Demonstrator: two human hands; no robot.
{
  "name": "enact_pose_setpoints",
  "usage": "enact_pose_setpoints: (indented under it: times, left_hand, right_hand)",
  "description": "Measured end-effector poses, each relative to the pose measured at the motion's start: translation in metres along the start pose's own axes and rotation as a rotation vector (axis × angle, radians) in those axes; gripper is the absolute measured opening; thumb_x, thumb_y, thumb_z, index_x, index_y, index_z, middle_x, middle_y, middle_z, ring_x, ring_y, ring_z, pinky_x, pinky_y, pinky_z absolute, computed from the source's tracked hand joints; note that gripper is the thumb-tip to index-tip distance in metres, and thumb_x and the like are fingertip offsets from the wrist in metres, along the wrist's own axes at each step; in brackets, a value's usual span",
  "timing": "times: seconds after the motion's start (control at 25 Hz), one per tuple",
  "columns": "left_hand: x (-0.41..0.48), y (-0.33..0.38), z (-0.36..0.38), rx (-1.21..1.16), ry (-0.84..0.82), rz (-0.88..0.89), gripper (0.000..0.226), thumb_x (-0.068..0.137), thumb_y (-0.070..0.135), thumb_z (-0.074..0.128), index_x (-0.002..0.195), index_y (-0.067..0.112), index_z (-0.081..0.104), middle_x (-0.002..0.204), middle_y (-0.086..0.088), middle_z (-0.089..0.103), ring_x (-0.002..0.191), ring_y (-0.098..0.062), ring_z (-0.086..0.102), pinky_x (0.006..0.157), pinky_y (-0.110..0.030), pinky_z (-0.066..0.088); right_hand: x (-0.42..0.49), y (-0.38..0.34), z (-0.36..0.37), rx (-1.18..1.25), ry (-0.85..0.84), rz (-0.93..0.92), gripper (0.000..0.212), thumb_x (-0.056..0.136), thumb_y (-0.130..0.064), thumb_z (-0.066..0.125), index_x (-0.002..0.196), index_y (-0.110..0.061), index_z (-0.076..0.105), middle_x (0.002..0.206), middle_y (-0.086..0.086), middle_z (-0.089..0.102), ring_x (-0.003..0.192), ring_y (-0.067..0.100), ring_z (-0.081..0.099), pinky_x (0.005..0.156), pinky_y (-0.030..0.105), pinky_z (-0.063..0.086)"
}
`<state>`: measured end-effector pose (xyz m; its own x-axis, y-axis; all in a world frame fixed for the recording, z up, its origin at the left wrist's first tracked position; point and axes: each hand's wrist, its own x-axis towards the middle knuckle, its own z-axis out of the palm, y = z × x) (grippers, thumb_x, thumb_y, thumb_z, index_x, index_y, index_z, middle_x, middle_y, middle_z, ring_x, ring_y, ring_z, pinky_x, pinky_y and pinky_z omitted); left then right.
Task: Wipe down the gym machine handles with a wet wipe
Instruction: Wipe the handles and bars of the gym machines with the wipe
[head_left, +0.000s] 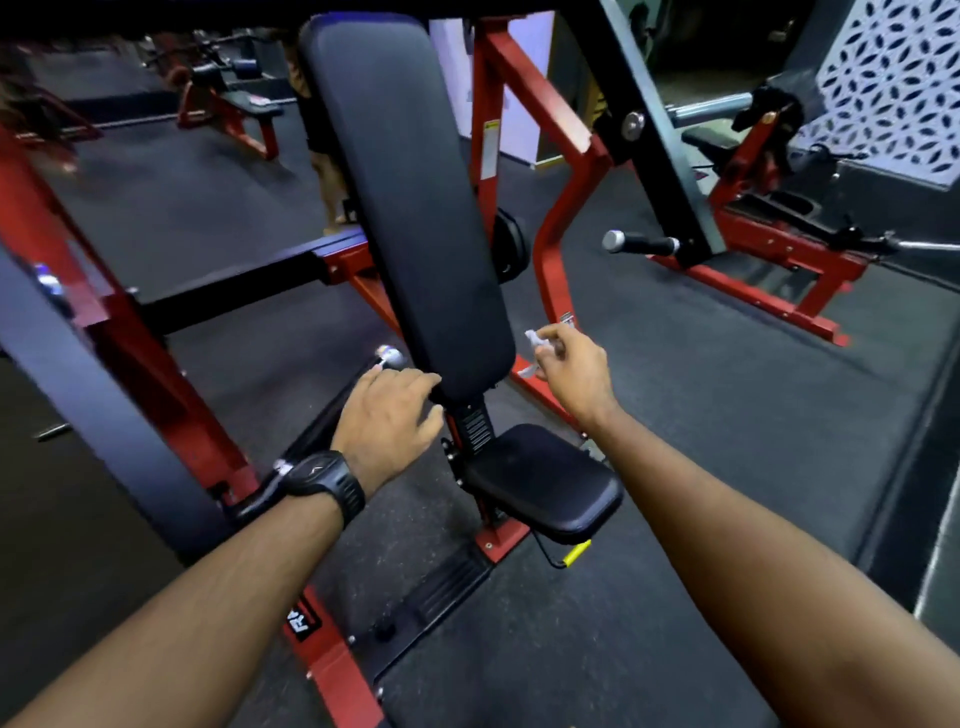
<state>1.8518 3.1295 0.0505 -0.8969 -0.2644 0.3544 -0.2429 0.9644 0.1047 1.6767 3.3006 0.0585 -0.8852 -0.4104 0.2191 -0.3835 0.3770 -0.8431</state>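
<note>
Both arms reach forward, nearly straight and bare. The left forearm (208, 597) comes up from the lower left, with a black watch (322, 480) strapped round the wrist just behind the left hand (387, 410). That hand is palm down with its back to the camera. Its fingers are loosely spread, only slightly bent, and point forward, with the thumb on the side toward the other hand. The right forearm (753, 545) comes up from the lower right. The right hand (574, 371) is a little ahead of the left hand and apart from it. Its fingers are curled, pinching a crumpled white wet wipe (535, 340) that sticks out past the fingertips.
</note>
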Motion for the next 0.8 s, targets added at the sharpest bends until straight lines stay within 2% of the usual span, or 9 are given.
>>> enact_pose_setpoints:
  times: [0.12, 0.16, 0.32, 0.56, 0.8]
  left_hand:
    - [0.033, 0.050, 0.019, -0.034, -0.003, -0.017, 0.039, 0.090, 0.033, 0.058, 0.124, 0.016, 0.065, 0.114, -0.001, 0.070, 0.106, -0.025, 0.064, 0.105, -0.045, 0.041]
    - [0.042, 0.068, 0.025, -0.050, -0.002, -0.024, 0.038, 0.091, 0.033, 0.060, 0.125, 0.016, 0.065, 0.115, -0.001, 0.070, 0.106, -0.025, 0.064, 0.105, -0.045, 0.040]
    - [0.072, 0.118, 0.041, -0.078, -0.023, -0.027, 0.039, 0.091, 0.033, 0.059, 0.126, 0.016, 0.065, 0.117, -0.001, 0.070, 0.104, -0.024, 0.064, 0.101, -0.041, 0.043]
    - [0.141, 0.146, 0.073, -0.096, -0.041, -0.036, 0.040, 0.095, 0.036, 0.054, 0.132, 0.020, 0.062, 0.126, 0.002, 0.066, 0.110, -0.021, 0.060, 0.099, -0.037, 0.042]
    - [0.254, 0.146, 0.129, -0.173, -0.009, -0.020, 0.038, 0.096, 0.035, 0.055, 0.130, 0.021, 0.063, 0.126, 0.004, 0.066, 0.111, -0.021, 0.059, 0.096, -0.037, 0.045]
  right_hand:
    - [0.017, 0.032, -0.044, -0.051, -0.010, -0.008, 0.016, 0.094, -0.030, 0.063, 0.092, -0.019, 0.074, 0.074, -0.010, 0.073, 0.067, -0.012, 0.063, 0.064, 0.010, 0.044]
    - [0.022, 0.044, -0.056, -0.051, -0.016, 0.014, 0.017, 0.093, -0.033, 0.063, 0.089, -0.021, 0.074, 0.075, -0.011, 0.074, 0.070, -0.012, 0.064, 0.065, 0.010, 0.045]
    - [0.043, 0.084, -0.087, 0.032, 0.003, 0.092, 0.021, 0.087, -0.043, 0.064, 0.082, -0.025, 0.073, 0.076, -0.014, 0.074, 0.080, 0.004, 0.071, 0.084, 0.034, 0.057]
    - [0.095, 0.117, -0.104, 0.076, 0.046, 0.122, 0.020, 0.091, -0.041, 0.065, 0.089, -0.024, 0.076, 0.078, -0.013, 0.075, 0.086, 0.001, 0.069, 0.086, 0.032, 0.055]
    - [0.189, 0.160, -0.101, -0.036, 0.097, 0.089, 0.007, 0.088, -0.031, 0.068, 0.090, -0.028, 0.073, 0.095, -0.011, 0.070, 0.088, 0.006, 0.065, 0.082, 0.035, 0.055]
